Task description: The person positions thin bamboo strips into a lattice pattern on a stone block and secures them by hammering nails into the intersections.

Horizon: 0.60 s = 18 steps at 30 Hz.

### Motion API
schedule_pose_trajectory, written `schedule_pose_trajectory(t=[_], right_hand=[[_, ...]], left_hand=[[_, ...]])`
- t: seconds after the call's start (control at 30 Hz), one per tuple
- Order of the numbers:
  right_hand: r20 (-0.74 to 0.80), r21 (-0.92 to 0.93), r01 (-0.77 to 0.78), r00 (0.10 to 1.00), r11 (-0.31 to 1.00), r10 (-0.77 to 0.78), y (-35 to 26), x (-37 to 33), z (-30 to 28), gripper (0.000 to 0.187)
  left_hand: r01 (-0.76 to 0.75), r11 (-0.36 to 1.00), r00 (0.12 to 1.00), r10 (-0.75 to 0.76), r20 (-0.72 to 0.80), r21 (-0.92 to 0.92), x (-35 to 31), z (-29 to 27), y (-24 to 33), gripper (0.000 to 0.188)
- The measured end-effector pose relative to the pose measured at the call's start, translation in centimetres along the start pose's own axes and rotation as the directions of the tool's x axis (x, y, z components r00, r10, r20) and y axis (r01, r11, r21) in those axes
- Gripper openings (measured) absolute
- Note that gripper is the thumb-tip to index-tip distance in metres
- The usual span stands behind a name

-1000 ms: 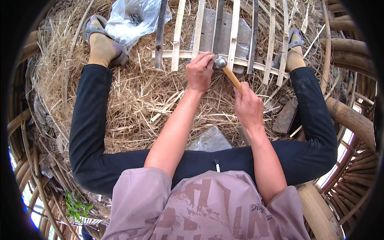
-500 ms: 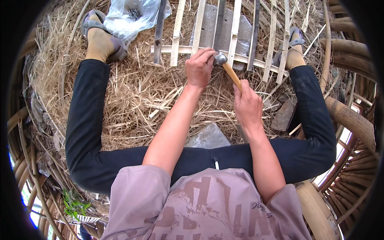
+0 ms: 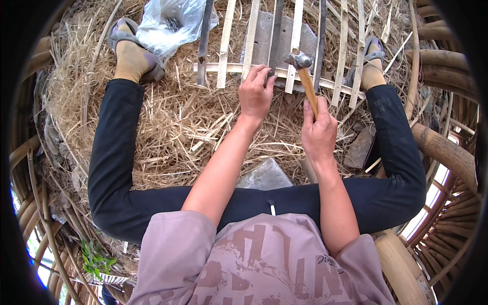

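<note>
My left hand (image 3: 255,97) is closed at the near end of a dark wooden slat (image 3: 276,38), where that slat crosses a pale crosswise strip (image 3: 231,68). Whether a nail is also between its fingers is hidden. In my right hand (image 3: 319,129) is a hammer (image 3: 308,89), gripped by its wooden handle. The metal head is to the right of my left fingers, apart from them, in front of the slats. Several pale and dark slats lie side by side over the crosswise strip, running away from me.
Under the slats is a grey stone slab (image 3: 260,43). A clear plastic bag (image 3: 155,28) with small dark nails (image 3: 173,23) lies at the far left, by my left foot. Straw and shavings (image 3: 168,137) cover the ground. Another grey block (image 3: 265,175) is close to me; bamboo poles (image 3: 442,147) stand at right.
The hammer has moved up and to the right, its head away from my left fingers. My left hand has shifted slightly nearer to me, staying at the dark slat's end.
</note>
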State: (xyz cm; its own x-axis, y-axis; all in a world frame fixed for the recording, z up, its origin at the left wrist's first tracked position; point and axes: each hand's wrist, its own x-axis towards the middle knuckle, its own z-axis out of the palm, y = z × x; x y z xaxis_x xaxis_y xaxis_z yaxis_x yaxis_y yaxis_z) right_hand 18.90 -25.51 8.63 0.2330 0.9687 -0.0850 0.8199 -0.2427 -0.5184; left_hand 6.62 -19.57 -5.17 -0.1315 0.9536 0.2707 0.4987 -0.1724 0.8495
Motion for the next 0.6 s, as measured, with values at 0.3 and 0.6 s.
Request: schedule_pose_trajectory(t=[0.3,0.6], right_hand=[[0.007,0.046,0.017,1.000,0.999,-0.017,-0.1,0.0,-0.2,0.020],[0.038,0.094,-0.067,0.997,0.993,0.063,0.4,0.0,-0.1,0.022]], left_hand=[[0.224,0.973,0.972,-0.226,-0.061,-0.049,-1.0,0.8,2.0,0.035],[0.178,0.980,0.977,-0.166,-0.133,0.084,-2.1,3.3,1.2,0.039]])
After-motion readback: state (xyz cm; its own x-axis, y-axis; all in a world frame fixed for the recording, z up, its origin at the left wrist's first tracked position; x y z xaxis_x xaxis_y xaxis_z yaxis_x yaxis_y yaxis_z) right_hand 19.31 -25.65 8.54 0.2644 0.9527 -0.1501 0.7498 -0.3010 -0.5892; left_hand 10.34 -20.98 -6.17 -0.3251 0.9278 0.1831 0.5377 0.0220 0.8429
